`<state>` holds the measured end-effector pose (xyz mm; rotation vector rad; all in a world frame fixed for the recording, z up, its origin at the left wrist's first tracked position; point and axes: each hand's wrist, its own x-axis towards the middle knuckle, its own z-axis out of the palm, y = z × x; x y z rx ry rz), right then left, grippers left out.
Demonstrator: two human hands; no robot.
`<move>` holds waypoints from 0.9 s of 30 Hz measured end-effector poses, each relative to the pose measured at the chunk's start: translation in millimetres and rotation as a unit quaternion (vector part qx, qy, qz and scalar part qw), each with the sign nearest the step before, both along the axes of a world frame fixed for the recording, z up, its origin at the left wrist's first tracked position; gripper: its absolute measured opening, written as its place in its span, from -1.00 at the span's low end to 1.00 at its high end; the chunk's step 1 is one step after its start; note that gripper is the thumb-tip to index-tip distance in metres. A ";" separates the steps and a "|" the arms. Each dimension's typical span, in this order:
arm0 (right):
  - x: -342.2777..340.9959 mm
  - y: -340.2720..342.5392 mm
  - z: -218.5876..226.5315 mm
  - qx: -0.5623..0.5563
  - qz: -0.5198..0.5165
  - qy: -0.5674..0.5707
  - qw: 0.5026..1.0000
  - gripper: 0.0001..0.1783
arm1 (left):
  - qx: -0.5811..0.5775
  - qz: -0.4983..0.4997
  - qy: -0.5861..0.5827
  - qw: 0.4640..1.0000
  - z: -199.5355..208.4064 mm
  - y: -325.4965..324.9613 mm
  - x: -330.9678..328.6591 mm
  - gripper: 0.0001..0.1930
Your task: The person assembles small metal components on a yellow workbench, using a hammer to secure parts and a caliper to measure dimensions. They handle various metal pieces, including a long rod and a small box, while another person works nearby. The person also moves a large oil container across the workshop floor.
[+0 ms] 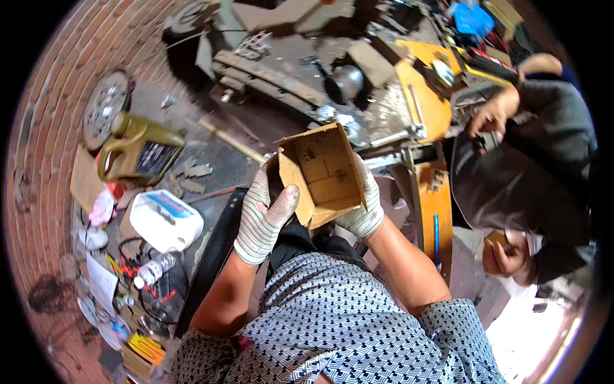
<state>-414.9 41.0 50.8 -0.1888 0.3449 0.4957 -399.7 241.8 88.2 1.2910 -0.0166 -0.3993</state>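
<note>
A cluttered workshop: bare brick wall (48, 147) at nine o'clock, olive-green jug (131, 148) and perforated metal disc (102, 109) toward ten, rounded metal part (348, 83) near one.

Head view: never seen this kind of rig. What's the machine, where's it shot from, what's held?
There's no machine: a person works with two gloved hands. The only picture comes from a fisheye camera on their head, looking down, so straight edges bend near the rim. The left hand and right hand hold an open cardboard box, its opening towards the camera. On the cluttered surface to the left are an olive-green jug, a white jug and a clear bottle. Another person is at the right.
</note>
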 end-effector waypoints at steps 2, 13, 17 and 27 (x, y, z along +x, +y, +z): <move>-14.2 -16.5 2.3 -0.008 -0.045 0.004 0.999 -0.24 | 0.044 -0.045 -0.029 0.998 7.4 -17.5 5.4 -0.32; -111.0 -147.8 9.5 0.159 -0.032 -0.089 0.983 -0.50 | 0.036 -0.229 -0.025 0.972 20.4 -126.8 -7.7 -0.37; -157.1 -150.2 -48.4 -0.111 -0.187 -0.083 0.972 -0.44 | 0.065 -0.274 -0.070 0.957 10.8 -159.3 -19.6 -0.37; -158.4 -137.6 -31.8 0.268 -0.360 -0.141 0.883 -0.28 | 0.064 -0.327 -0.070 0.940 16.5 -215.8 -35.9 -0.45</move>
